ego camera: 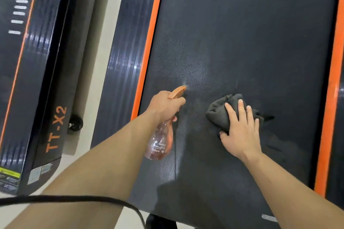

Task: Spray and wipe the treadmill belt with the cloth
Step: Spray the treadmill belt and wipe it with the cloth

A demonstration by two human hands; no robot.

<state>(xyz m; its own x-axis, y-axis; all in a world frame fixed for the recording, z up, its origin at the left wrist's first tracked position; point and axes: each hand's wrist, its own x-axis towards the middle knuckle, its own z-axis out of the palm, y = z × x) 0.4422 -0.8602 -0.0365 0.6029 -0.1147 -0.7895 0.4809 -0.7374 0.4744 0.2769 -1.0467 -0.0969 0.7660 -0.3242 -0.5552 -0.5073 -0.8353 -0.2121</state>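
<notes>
Left grip curled round pink spray bottle, contents unclear; right grip flat on cloth on belt

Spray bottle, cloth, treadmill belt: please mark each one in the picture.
spray bottle (158,144), head view, on its clear pink body.
cloth (216,112), head view, on the uncovered dark fold.
treadmill belt (251,33), head view, on bare surface above the cloth.
</notes>
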